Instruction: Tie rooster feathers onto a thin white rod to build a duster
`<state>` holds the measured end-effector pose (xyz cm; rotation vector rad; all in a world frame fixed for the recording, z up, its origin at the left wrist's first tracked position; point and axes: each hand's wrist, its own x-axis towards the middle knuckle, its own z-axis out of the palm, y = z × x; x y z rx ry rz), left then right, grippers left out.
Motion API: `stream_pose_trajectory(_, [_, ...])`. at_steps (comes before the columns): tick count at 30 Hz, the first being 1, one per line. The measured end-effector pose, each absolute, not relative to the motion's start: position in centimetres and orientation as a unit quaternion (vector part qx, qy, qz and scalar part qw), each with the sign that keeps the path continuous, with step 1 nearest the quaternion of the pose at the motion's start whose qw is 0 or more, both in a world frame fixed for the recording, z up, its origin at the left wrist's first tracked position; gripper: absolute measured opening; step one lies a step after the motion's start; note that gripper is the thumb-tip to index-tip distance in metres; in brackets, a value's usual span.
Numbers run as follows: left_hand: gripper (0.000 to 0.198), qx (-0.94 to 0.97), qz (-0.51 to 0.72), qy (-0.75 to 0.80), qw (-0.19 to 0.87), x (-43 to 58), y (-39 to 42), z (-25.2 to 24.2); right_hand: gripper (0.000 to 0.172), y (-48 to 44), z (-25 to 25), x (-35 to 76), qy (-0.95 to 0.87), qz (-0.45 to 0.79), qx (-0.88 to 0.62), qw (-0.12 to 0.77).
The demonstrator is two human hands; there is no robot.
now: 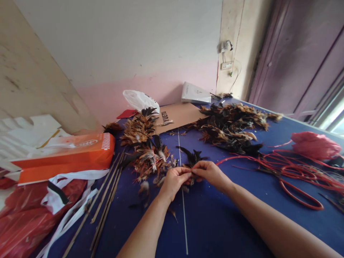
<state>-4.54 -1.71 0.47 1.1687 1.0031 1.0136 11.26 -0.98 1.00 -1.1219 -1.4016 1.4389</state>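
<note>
My left hand [175,182] and my right hand [209,172] meet over the middle of the blue table [220,222]. Both are closed in a pinch, fingertips nearly touching, on a small bunch of dark and brown feathers [195,157]. Black feather tips fan out beyond my fingers; the exact point of grip is hidden. Red plastic twine [228,158] runs toward my right hand, though whether it is in the fingers I cannot tell. Left of my hands lies a heap of tied brown feather bunches [146,154], some with pale, stringy ends.
Thin sticks [107,208] lie on the left beside an orange bag [80,157] and white straps. Behind are a cardboard sheet [182,114], a white box [196,94] and a plastic bag [139,102]. Feathers [231,125], red-handled scissors [301,195] and a pink twine bundle [315,145] occupy the right.
</note>
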Motion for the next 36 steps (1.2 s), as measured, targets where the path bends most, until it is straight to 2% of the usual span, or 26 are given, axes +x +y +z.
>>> stream_pose_trajectory(5, [0.024,0.519,0.438,0.456,0.575,-4.2,-2.0,1.0,0.027,-1.3,1.6,11.2,-0.511,0.612,-0.433,0.421])
stream_pose_trajectory(15, [0.026,0.566,0.415,0.503,0.504,-4.2,-2.0,0.7,0.026,-1.9,1.5,10.3,-0.531,0.593,-0.434,0.422])
stream_pose_trajectory(22, [0.023,0.536,0.437,0.462,0.556,-4.5,-2.0,1.0,0.035,-1.0,1.5,12.0,-0.487,0.679,-0.378,0.399])
stream_pose_trajectory(29, [0.022,0.531,0.442,0.451,0.565,-4.7,-1.7,0.8,0.023,-1.0,1.7,11.7,-0.618,0.561,-0.407,0.37])
stream_pose_trajectory(36, [0.02,0.543,0.426,0.445,0.571,-4.9,-1.9,1.0,0.016,-0.9,1.0,11.2,-0.621,0.517,-0.452,0.379])
